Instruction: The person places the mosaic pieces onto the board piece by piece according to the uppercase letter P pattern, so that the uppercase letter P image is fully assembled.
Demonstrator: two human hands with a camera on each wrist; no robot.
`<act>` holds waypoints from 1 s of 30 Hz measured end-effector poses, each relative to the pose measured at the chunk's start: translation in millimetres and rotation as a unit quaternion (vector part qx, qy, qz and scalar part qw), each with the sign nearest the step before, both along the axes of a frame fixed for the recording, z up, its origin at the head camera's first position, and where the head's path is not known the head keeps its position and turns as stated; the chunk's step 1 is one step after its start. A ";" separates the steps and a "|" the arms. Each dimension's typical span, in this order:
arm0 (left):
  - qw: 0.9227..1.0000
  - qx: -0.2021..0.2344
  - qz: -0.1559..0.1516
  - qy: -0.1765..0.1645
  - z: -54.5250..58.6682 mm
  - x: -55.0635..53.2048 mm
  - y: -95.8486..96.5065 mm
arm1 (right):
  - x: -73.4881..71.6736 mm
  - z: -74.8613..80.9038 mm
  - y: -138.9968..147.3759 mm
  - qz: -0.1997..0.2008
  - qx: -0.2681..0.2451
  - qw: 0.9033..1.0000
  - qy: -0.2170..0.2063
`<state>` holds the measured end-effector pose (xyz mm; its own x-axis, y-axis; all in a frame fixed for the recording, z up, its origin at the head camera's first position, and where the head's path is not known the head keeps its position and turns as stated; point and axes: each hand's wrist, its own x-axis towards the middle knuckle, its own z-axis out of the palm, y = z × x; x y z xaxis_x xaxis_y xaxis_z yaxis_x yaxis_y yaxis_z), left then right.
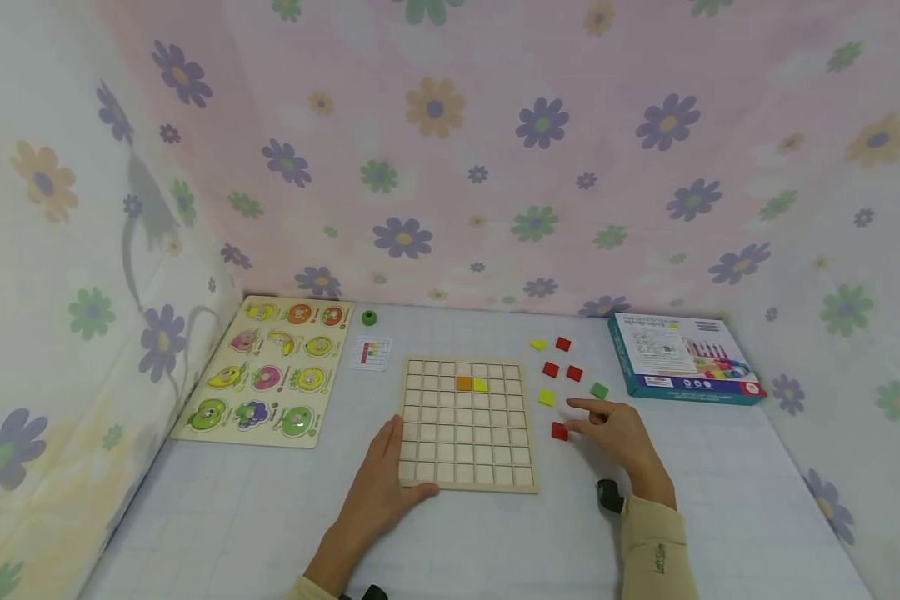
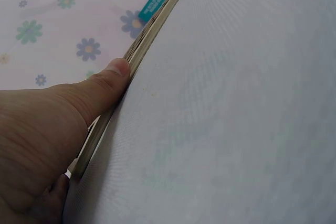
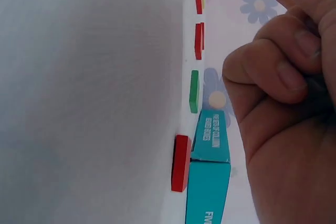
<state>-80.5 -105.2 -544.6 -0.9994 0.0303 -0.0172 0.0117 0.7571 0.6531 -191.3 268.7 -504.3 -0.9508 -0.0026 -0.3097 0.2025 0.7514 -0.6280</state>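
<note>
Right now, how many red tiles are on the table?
4. The farthest red tile is right of a yellow tile; nearer lie a left red tile and a right red tile; the nearest red tile is beside the right hand. That hand could hide another.

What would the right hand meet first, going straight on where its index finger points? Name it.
Probably the nearer yellow tile, just left of the right hand in the head view. The hand's height is unclear, so it might pass above.

Beige sleeves (image 1: 648,525), dark lettering (image 1: 660,558), black wrist devices (image 1: 610,496)
</note>
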 end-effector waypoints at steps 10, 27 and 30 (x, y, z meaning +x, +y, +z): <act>1.000 0.005 0.000 -0.006 1.1 1.3 0.0 | 8.5 -5.8 4.4 -0.009 -0.011 1.000 -0.023; 1.000 0.003 -0.002 0.003 6.1 2.2 0.1 | 10.7 -15.2 5.5 0.019 -0.005 1.000 -0.005; 1.000 0.004 -0.002 0.004 5.1 2.5 -0.1 | 11.1 -15.0 4.4 0.026 0.000 1.000 -0.002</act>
<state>-78.0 -105.2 -539.5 -0.9993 0.0353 -0.0090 0.0206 0.7520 0.6589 -180.1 273.2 -519.3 -0.9482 -0.0528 -0.3132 0.1650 0.7607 -0.6278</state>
